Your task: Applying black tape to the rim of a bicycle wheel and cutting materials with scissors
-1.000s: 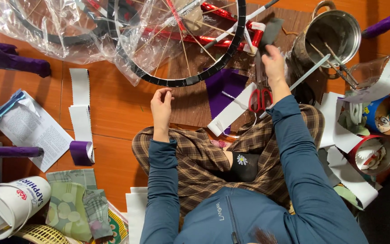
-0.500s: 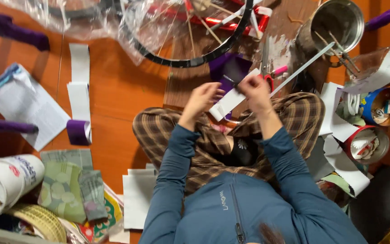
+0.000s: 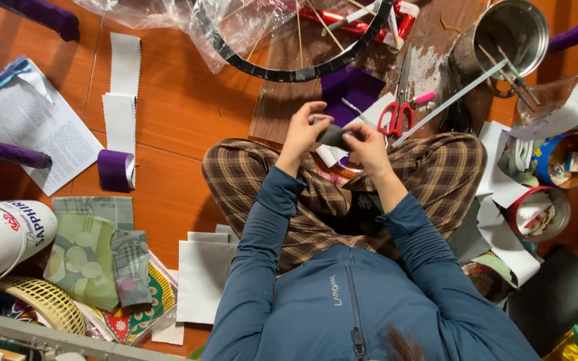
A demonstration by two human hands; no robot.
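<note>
Obs.: You sit cross-legged on the orange-brown wooden floor (image 3: 168, 107), both hands raised together above your plaid-trousered knees. Your left hand (image 3: 302, 130) and right hand (image 3: 369, 144) pinch the two ends of a small dark grey strip of flat sheet material (image 3: 334, 136); it spans the gap between them, clear of the floor, just in front of the purple fabric sheet (image 3: 349, 87). Fingers of both hands are closed on it, thumbs on the near side.

Handling (judgement): the strip looks thin and very light. It appears to hold a shallow bend between the hands rather than drooping, so it is probably semi-stiff, like card, felt or tape; the material cannot be told for certain. It should crease if you squeeze it mid-span. Hold it at the ends with fingertip pinches, as you do now. It is no breakage risk, though a piece this small could slip from a loose pinch and be lost in the clutter.

Surroundings: red-handled scissors (image 3: 399, 107) lie just beyond your right hand, near the purple sheet. A black-rimmed spoked bicycle wheel (image 3: 289, 72) in clear plastic wrap lies further out. A round metal pot (image 3: 503, 33) with rods in it stands far right. A roll of purple tape with white backing (image 3: 115, 170) lies well to your left, below white paper strips (image 3: 122, 80).
</note>
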